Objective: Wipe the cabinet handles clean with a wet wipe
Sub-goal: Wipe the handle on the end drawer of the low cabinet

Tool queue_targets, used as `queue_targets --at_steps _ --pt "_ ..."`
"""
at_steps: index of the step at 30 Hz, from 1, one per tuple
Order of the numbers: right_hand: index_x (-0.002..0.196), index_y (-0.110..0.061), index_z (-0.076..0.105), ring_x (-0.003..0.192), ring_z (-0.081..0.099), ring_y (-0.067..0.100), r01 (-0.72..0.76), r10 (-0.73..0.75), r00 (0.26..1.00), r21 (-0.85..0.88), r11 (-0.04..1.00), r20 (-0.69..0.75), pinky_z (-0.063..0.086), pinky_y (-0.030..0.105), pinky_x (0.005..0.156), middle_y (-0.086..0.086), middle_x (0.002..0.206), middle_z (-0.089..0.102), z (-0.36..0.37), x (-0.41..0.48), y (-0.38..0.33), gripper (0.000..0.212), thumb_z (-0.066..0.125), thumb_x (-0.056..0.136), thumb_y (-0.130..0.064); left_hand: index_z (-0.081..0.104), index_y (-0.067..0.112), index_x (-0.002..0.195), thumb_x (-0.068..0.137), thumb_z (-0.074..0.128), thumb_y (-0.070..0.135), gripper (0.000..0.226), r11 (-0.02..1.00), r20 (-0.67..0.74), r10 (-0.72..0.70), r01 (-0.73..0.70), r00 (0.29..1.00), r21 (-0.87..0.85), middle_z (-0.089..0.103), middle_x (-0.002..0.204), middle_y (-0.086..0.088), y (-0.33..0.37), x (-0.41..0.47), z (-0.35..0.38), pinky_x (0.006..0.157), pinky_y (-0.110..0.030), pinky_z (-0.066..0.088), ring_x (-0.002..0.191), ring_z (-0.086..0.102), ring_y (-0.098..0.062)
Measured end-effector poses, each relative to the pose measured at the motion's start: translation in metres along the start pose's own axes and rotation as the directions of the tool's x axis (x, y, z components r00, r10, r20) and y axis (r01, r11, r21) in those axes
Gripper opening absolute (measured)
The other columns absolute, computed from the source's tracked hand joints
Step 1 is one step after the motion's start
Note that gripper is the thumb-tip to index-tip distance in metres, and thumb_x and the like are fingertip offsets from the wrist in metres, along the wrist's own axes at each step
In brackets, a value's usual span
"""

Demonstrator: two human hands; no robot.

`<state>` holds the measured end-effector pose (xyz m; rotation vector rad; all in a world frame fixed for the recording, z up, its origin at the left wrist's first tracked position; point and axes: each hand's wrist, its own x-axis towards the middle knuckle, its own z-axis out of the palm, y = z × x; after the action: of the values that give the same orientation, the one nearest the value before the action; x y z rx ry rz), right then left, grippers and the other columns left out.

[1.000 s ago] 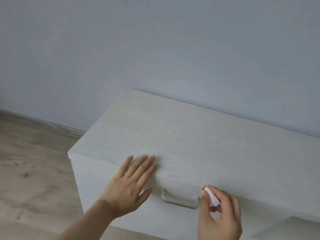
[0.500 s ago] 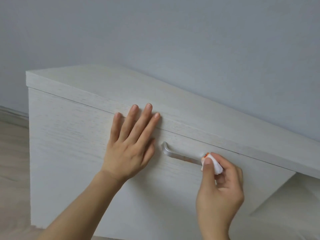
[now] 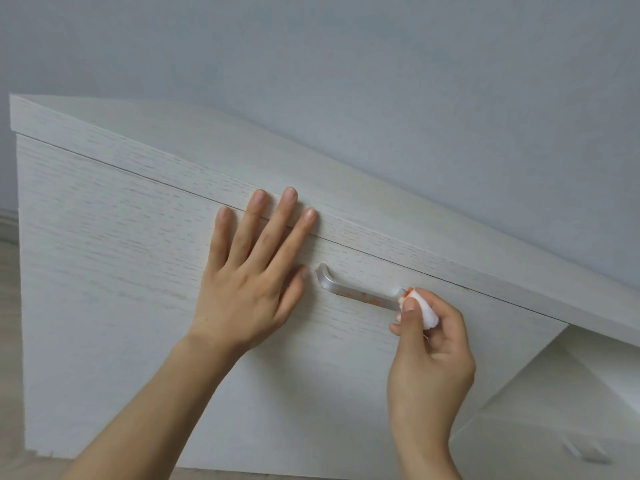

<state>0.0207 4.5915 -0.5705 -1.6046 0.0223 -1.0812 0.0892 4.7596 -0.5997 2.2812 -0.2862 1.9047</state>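
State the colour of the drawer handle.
Silver-grey handle, with orange smears near the wipe; head view.

- The cabinet [image 3: 114, 258] is off-white with fine, pale wood-grain streaks.
- The handle [image 3: 356, 291] is brushed silver, with orange-brown smears along its lower edge.
- The wet wipe [image 3: 424, 311] is white, stained orange at its tip.
- The wall [image 3: 381, 81] is plain pale blue-grey.
- The floor [image 3: 8, 306] is light beige.

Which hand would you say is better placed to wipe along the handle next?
Right: the right hand pinches the wet wipe at the handle; the left hand lies flat on the cabinet.
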Motion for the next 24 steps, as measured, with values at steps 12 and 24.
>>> queue_targets --at_steps 12,24 --pt "0.092 -0.024 0.072 0.079 0.065 0.016 0.1 -0.1 0.994 -0.007 0.995 -0.051 0.041 0.005 0.068 -0.01 0.087 0.06 0.004 -0.006 0.005 0.016 0.07 0.082 -0.012 0.015 0.018 0.151 0.096 0.039 0.037 0.063 1.0 0.03 -0.006 0.007 1.0 -0.029 -0.002 0.158 0.0 0.002 0.002 -0.004 0.118 -0.045 -0.003 0.146 -0.002 -0.024" --pt "0.09 -0.022 0.073 0.068 0.053 -0.001 0.323 -0.329 0.944 -0.155 0.934 -0.018 0.037 0.004 0.065 -0.009 0.078 0.053 0.01 -0.01 0.003 0.014 0.067 0.078 -0.016 0.017 0.017 0.151 0.094 0.04 0.036 0.065 0.999 0.053 0.013 -0.011 0.999 -0.044 -0.001 0.159 -0.003 0.001 0.003 -0.006 0.117 -0.045 -0.004 0.146 -0.003 -0.025"
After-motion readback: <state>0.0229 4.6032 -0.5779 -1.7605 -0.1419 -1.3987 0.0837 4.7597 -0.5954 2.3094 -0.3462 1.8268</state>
